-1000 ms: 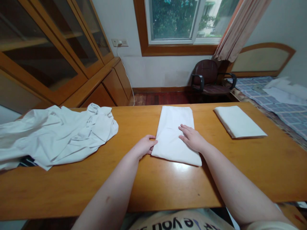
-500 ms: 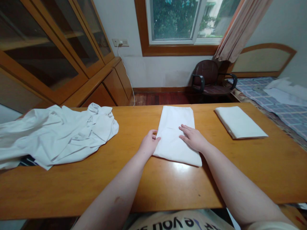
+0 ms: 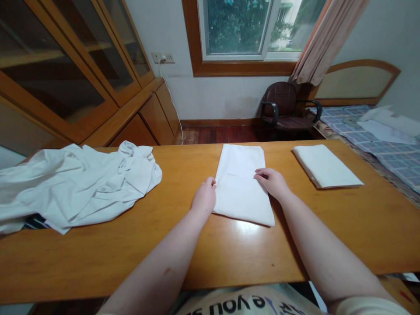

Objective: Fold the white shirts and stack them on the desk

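Note:
A long folded white cloth (image 3: 241, 194) lies lengthwise on the wooden table (image 3: 361, 227) in front of me. My left hand (image 3: 205, 197) sits at the cloth's left edge about halfway along, fingers curled and pinching the edge. My right hand (image 3: 274, 181) is at the right edge at the same height, fingers bent onto the fabric. A faint crease runs across the cloth between the two hands.
A crumpled white shirt (image 3: 78, 183) covers the table's left end. A second folded white cloth (image 3: 324, 171) lies at the right. Behind the table are a glass-fronted wooden cabinet (image 3: 65, 74), a dark armchair (image 3: 285, 107) and a bed (image 3: 387, 144).
My left hand has slid forward along the cloth's left edge. My right hand has left the top of the cloth, where it lay flat, and moved to the right edge with curled fingers.

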Available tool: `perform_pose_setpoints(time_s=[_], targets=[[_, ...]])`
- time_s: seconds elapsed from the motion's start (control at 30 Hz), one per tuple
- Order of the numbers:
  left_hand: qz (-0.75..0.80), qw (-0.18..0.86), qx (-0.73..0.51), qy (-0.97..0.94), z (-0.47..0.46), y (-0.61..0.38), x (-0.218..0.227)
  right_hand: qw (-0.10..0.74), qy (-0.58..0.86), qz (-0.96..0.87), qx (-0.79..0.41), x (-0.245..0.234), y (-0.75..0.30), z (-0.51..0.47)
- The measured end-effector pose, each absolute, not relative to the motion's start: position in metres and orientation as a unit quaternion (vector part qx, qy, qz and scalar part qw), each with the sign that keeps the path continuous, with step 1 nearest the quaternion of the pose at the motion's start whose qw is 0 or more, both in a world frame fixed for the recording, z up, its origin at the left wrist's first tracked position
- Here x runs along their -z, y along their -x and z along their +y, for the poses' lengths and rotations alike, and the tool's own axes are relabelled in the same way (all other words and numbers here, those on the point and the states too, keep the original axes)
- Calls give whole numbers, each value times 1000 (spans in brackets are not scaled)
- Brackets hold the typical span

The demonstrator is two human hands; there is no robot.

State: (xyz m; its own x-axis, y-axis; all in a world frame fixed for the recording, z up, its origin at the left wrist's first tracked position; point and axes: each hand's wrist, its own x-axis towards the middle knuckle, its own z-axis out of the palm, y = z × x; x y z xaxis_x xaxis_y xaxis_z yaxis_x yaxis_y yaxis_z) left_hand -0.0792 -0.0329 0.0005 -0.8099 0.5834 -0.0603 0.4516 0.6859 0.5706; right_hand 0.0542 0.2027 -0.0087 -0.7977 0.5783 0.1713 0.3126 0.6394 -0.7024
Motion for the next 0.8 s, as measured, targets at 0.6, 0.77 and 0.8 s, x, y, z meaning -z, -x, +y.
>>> perform_pose_setpoints(time_s=[0.6, 0.77, 0.8], targets=[[785, 126, -147, -588, -24, 33, -11, 178, 234, -838, -459, 18, -58, 217], [807, 135, -147, -556, -21, 38, -5, 170, 200, -887, -380, 21, -57, 216], [810, 133, -147, -552, -21, 38, -5, 170, 191, -899, -355, 19, -57, 213]])
